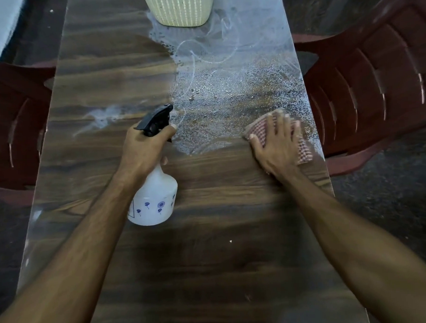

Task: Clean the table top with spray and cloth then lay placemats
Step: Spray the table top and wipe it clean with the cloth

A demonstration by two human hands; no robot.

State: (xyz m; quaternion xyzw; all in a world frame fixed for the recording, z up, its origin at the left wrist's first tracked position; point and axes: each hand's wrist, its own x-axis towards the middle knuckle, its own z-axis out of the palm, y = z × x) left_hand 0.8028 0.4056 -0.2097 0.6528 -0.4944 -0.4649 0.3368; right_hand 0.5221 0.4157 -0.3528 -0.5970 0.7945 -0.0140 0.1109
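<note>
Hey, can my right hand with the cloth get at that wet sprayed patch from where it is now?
Probably yes: the right hand presses the cloth flat at the wet patch's near edge, nothing between them.

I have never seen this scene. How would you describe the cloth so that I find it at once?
Start at the long wooden table and go to its right edge, where spray droplets wet the surface. There the right hand presses flat on the cloth. It is the only fabric item there, red and white checked, unlike the white spray bottle.
</note>
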